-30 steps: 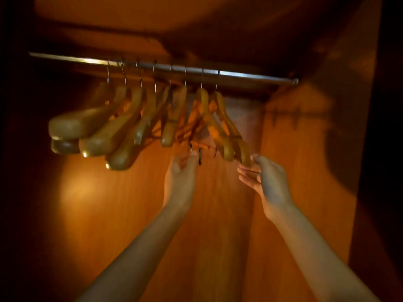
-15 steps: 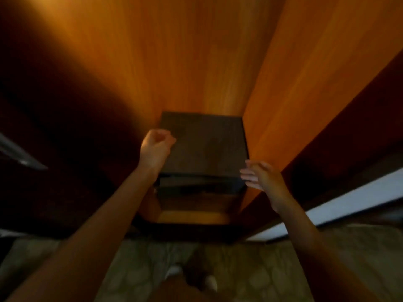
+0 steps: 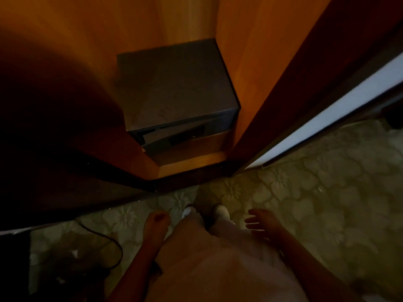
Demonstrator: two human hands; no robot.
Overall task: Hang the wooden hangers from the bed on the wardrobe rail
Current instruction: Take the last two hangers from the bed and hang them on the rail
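No wooden hanger and no rail shows in this downward view. My left hand hangs low beside my body over the carpet, fingers loosely curled and holding nothing. Level with it on the other side, my right hand has its fingers spread and is empty too. Both hands are outside the wardrobe, whose orange wooden walls fill the upper half of the view.
A dark grey safe stands on the wardrobe floor, its door slightly ajar. The wardrobe's dark sill runs across in front of my white shoes. Patterned carpet spreads to the right; a black cable lies at the left.
The view has swung from the rail with its hung hangers down to the floor. Both hands let go, dropped from the hangers and came back out of the wardrobe to my sides.
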